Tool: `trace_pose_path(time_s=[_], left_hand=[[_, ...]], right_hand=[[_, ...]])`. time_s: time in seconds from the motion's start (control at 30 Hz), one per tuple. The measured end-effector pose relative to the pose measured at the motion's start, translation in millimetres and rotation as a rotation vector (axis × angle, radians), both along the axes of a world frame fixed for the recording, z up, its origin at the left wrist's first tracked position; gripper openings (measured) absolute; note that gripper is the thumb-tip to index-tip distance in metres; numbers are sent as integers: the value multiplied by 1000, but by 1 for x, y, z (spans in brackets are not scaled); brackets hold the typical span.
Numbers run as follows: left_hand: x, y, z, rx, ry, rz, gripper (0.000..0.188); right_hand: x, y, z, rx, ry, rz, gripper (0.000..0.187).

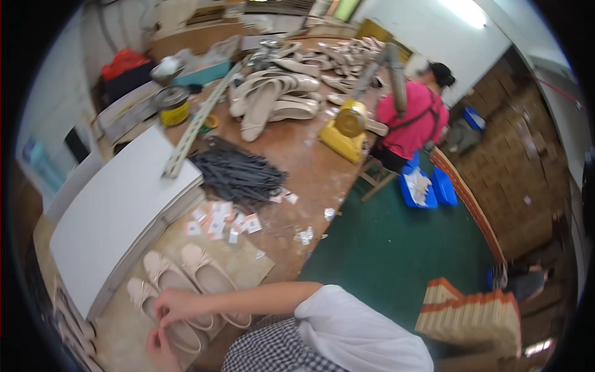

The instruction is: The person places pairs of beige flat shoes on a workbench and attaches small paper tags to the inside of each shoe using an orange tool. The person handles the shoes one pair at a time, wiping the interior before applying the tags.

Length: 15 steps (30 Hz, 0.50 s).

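Observation:
Three beige ballet flats with small bows lie side by side at the lower left: one at the right (211,277), one in the middle (162,273), and one at the left (186,336) partly covered by my hands. My right hand (178,306) is over the left and middle shoes, its fingers pinched together. Just below it, my left hand (162,352) is also pinched, its fingertips close to those of the right. Anything between the fingers is too small to make out.
Beyond the shoes lie small paper tags (217,218) and a heap of dark strips (238,170). A stack of white sheets (124,204) stands left, with a metal bar (198,130) across it. Farther off are piled flats (266,99), a yellow machine (344,133) and a person in pink (412,115).

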<state>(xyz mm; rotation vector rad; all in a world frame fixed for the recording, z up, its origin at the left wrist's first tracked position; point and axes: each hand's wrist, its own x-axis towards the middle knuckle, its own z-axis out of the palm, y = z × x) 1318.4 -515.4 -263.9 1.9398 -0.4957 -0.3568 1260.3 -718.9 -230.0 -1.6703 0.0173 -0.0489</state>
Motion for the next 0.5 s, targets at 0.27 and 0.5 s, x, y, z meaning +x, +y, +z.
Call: trace_pose_path(time_s=[0.27, 0.5], left_hand=[[-4, -14, 36, 62, 26, -88, 21], [-13, -19, 55, 56, 30, -66, 26]], right_hand=[[-7, 3, 1, 37, -48, -107, 12], [1, 8, -3, -48, -87, -73, 17]])
